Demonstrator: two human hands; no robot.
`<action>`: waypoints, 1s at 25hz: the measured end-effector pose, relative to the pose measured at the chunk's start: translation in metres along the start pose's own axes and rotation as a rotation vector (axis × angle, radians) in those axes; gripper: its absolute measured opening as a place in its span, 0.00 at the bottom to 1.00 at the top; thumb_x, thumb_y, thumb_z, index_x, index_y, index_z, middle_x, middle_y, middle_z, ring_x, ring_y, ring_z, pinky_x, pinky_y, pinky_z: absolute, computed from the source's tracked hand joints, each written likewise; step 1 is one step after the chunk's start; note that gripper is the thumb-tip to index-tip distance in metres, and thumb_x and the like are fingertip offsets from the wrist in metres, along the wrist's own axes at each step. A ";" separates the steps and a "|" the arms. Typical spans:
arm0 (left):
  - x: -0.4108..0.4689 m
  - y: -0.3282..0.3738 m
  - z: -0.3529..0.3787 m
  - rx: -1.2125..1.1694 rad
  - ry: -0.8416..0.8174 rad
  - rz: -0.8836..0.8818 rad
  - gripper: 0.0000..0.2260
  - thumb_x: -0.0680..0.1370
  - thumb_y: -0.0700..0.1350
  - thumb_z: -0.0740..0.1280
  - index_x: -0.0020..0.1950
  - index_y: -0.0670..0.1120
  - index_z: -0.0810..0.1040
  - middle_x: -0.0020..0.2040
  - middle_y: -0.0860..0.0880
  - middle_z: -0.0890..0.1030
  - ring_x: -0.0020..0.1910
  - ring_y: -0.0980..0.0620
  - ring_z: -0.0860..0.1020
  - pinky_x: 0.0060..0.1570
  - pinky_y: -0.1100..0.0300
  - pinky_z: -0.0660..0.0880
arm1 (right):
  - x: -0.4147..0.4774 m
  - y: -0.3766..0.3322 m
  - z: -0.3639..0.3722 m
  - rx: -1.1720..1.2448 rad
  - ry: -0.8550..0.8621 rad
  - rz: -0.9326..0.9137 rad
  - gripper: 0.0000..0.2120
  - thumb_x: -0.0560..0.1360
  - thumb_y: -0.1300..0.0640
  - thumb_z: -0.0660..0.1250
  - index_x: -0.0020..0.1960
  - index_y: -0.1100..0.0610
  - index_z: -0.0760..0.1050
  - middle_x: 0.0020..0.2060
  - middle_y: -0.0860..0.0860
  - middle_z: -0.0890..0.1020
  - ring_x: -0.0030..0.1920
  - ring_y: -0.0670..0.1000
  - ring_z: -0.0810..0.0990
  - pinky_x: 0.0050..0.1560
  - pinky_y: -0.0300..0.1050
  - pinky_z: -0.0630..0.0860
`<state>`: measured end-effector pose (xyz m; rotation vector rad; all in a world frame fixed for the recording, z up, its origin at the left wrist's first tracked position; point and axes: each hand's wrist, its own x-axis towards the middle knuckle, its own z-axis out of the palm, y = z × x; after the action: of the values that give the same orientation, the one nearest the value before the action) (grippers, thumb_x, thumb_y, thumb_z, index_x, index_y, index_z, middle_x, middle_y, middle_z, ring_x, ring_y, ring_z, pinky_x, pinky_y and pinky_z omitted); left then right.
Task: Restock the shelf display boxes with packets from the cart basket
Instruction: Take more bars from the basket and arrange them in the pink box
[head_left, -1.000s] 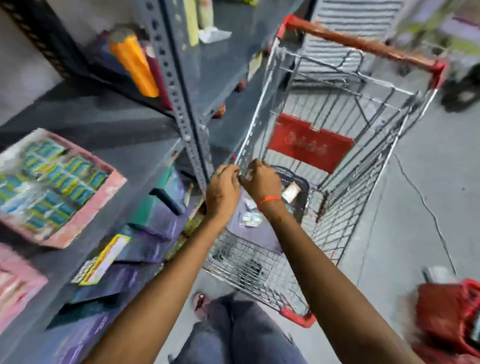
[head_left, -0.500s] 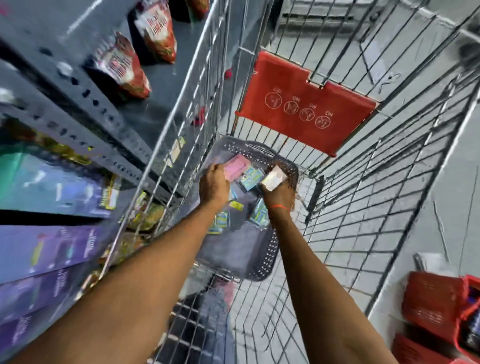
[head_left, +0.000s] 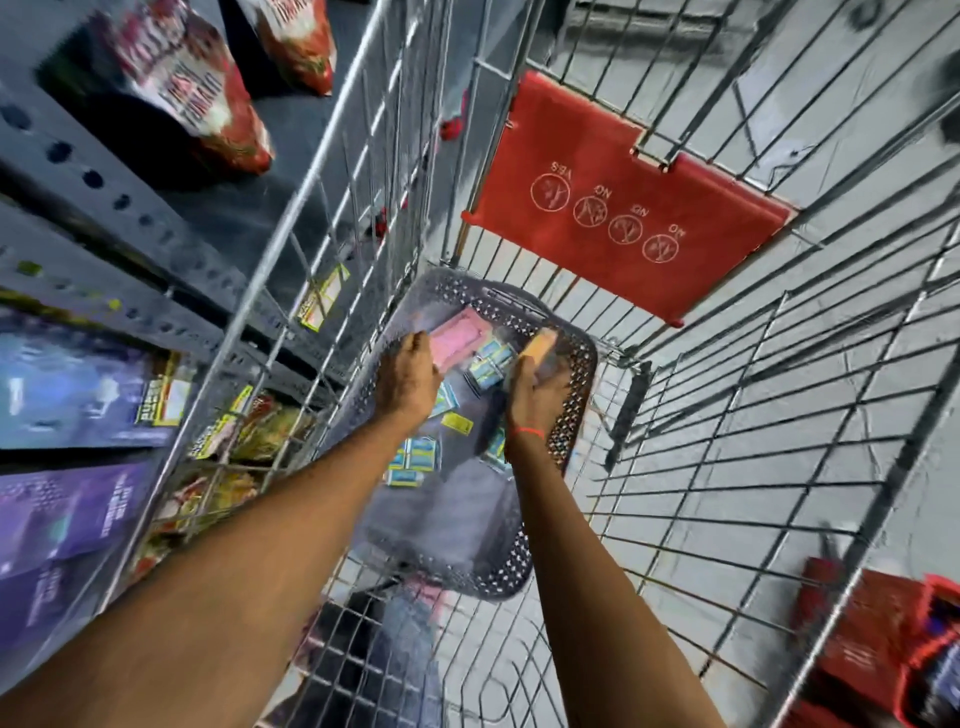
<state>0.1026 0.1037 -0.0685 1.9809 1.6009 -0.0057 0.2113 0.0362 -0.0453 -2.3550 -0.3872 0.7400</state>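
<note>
1. Reaching down into the wire shopping cart, both bare hands were inside the grey perforated plastic basket on the cart floor.
2. The left hand rested its fingers on the edge of a flat pink packet at the far end of the basket; whether its grip had closed on the packet could not be told.
3. The right hand, with a thin orange band at the wrist, had its grip closed around a small pale orange packet, held above the basket's far right corner.
4. Small blue-and-yellow packets lay loose on the basket's floor between and below the hands.
5. A red plastic flap hung on the cart's far wall.
6. Grey metal shelving stood just beside the cart on the left, carrying red snack bags above and purple boxes below.
</note>
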 end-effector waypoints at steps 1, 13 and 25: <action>0.000 0.000 0.000 0.005 -0.001 0.001 0.17 0.71 0.36 0.69 0.58 0.36 0.72 0.57 0.33 0.77 0.55 0.36 0.75 0.54 0.46 0.72 | -0.003 -0.004 0.000 0.057 -0.020 0.032 0.28 0.75 0.49 0.57 0.69 0.65 0.64 0.62 0.66 0.76 0.62 0.63 0.75 0.59 0.49 0.72; 0.003 0.004 0.002 0.032 -0.042 -0.026 0.25 0.73 0.41 0.71 0.66 0.37 0.66 0.63 0.36 0.72 0.61 0.38 0.71 0.59 0.48 0.72 | -0.001 0.004 0.004 -0.133 0.002 0.235 0.34 0.76 0.48 0.62 0.71 0.69 0.56 0.66 0.66 0.66 0.64 0.66 0.69 0.66 0.55 0.69; -0.055 0.031 -0.049 0.038 0.080 0.019 0.26 0.70 0.51 0.72 0.61 0.37 0.69 0.61 0.40 0.70 0.62 0.42 0.69 0.58 0.52 0.73 | -0.055 -0.018 -0.026 -0.156 0.031 -0.007 0.38 0.60 0.34 0.68 0.54 0.66 0.77 0.51 0.63 0.83 0.52 0.60 0.82 0.51 0.51 0.80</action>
<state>0.0978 0.0728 0.0045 2.0485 1.6431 0.0512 0.1818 0.0132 0.0059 -2.5060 -0.4537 0.6910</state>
